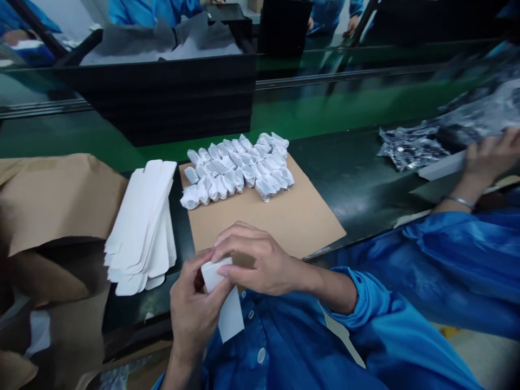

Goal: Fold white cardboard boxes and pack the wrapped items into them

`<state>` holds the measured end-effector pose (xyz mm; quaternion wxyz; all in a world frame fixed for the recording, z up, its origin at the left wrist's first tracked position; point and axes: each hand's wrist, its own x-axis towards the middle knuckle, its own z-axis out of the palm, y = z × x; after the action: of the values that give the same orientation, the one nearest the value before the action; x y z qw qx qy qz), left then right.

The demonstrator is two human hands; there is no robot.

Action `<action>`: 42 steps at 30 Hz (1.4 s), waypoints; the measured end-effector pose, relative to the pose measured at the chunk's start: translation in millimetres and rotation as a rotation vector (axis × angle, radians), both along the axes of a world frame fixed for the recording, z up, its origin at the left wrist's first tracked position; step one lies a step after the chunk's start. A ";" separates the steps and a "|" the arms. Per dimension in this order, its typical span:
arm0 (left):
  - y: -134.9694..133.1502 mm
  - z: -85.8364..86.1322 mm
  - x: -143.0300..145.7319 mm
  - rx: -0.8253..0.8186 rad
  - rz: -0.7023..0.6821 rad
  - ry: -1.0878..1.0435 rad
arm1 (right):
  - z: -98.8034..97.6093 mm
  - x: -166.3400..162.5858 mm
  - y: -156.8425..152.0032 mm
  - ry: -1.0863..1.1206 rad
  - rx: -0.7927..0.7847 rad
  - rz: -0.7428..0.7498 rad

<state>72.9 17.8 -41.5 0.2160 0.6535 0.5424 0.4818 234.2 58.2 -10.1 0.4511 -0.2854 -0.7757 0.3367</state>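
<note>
Between my two hands, close to my chest, is a narrow white cardboard box (229,314). My left hand (193,303) wraps round its side, fingers and thumb closed on it. From the right, my right hand (254,260) pinches the upper end, thumb on the near face and fingers over the top edge. Part of the box is hidden behind my fingers. Beyond my hands, several small bundles wrapped in white paper (227,170) lie in rows on a brown cardboard sheet (260,225). A stack of flat white boxes (140,222) rests to the left.
A large open brown carton (60,200) stands at the left. Black stacked trays (174,97) rise behind the bundles. On the right, a co-worker's hand (489,154) is beside a heap of clear plastic bags (414,146). More people in blue sit across the green line (317,122).
</note>
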 end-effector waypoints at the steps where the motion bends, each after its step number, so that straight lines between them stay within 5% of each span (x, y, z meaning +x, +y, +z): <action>1: -1.8 -4.0 0.1 0.007 -0.002 -0.023 | -0.8 0.1 -1.1 -0.016 0.016 -0.014; 6: 4.0 -13.2 2.5 -0.018 0.071 -0.169 | -4.0 16.3 -1.7 -0.083 0.017 -0.067; 9: 30.1 -13.8 4.6 -0.153 0.244 -0.422 | -14.4 41.0 16.3 -0.418 -0.048 -0.482; 12: 59.0 -22.4 5.8 -0.210 0.267 -0.528 | -33.5 58.1 42.9 -0.782 -0.061 -0.826; 17: 56.5 -38.4 -5.7 -0.070 0.189 0.060 | -55.1 58.9 52.8 -0.985 0.029 -0.621; 21: 40.3 -34.3 -22.7 0.151 -0.354 0.671 | -40.8 70.5 51.2 -1.053 0.120 -0.428; 24: 48.1 -24.3 -21.1 0.124 -0.629 0.895 | -24.7 78.3 69.9 -1.160 0.235 -0.398; 30: 61.5 -9.0 -8.1 -0.140 -0.700 1.000 | -14.9 72.4 102.4 -1.238 0.297 -0.125; 35: 50.7 -22.8 -13.8 -0.169 -0.648 0.924 | -6.9 76.7 110.7 -1.156 0.173 0.076; 38: 48.2 -30.5 -15.7 -0.140 -0.610 0.903 | -6.8 80.7 111.3 -1.142 0.070 0.045; 42: 50.2 -30.5 -14.4 -0.121 -0.609 0.867 | -17.6 87.8 108.5 -1.218 0.077 -0.185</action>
<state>58.5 68.0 -72.1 0.1394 0.9067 0.3947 0.0508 322.0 166.7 -27.7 -0.0356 -0.4760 -0.8776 0.0446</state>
